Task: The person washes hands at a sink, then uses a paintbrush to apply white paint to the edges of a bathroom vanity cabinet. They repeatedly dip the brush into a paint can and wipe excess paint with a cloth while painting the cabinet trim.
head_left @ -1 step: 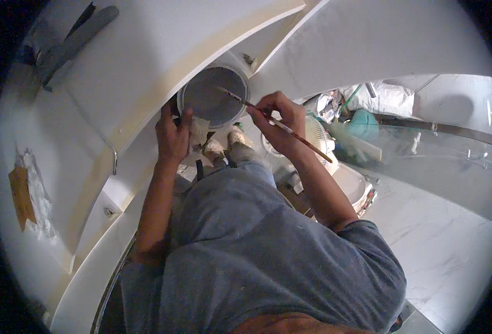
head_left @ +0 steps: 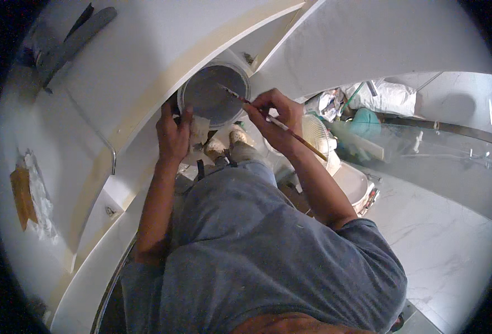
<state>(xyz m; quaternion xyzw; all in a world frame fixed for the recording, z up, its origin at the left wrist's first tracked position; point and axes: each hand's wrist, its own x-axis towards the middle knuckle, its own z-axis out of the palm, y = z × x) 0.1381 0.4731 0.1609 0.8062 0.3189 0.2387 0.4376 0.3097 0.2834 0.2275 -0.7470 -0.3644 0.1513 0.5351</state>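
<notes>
My left hand [head_left: 173,133] is closed on the near left side of a round tub [head_left: 247,83] with a pale, translucent rim. Grey material [head_left: 204,100] lies inside the tub; whether it is wet or dry I cannot tell. Between the thumb and fingers of my right hand [head_left: 276,114] is a thin paintbrush [head_left: 290,132] with a reddish-brown and white handle. Its tip points into the tub, over or touching the grey material. A beige scrap [head_left: 199,131], maybe tape or cloth, hangs beside my left fingers below the tub.
Curved white panels [head_left: 162,33] with tan edges surround the tub on the left and far side. A bent metal rod [head_left: 113,158] sticks out at left. Rightward stand a pale fan [head_left: 317,136], a white basin [head_left: 352,183], a glass sheet [head_left: 424,147] and a silvery bag [head_left: 388,99]. My shoes [head_left: 239,135] show below.
My right hand and the brush have shifted slightly to the left. The tub and my left hand stay in place.
</notes>
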